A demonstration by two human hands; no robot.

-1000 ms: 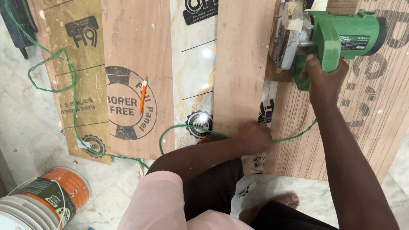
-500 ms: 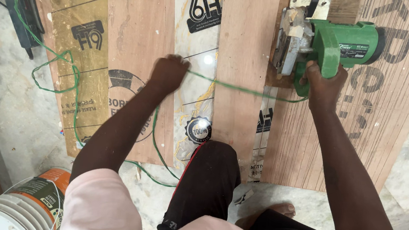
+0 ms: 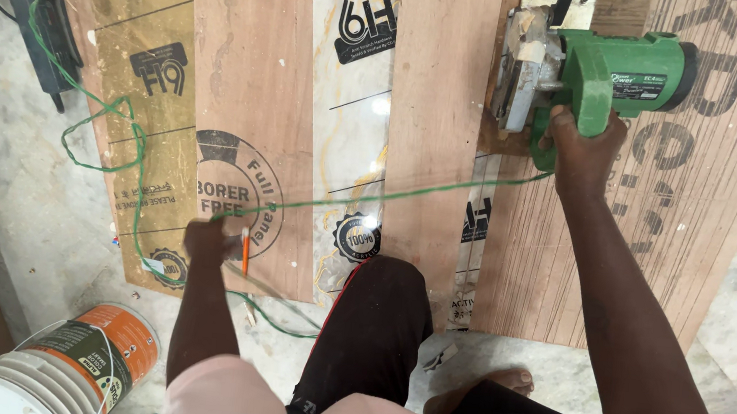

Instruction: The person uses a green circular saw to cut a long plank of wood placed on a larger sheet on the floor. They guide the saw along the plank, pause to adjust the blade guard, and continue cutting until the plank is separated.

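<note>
Beside round black panel label [image 3: 239,193], left hand [image 3: 206,241] gripping green cord [image 3: 387,197]; right hand [image 3: 583,151] clutching green saw [image 3: 598,72].

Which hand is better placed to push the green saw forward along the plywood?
Right: the right hand already has its grip on the green saw. The left hand is far off, holding the green cord.

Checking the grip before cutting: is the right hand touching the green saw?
Touching. The head view shows the right hand wrapped around the green circular saw's handle, no gap between them.
</note>
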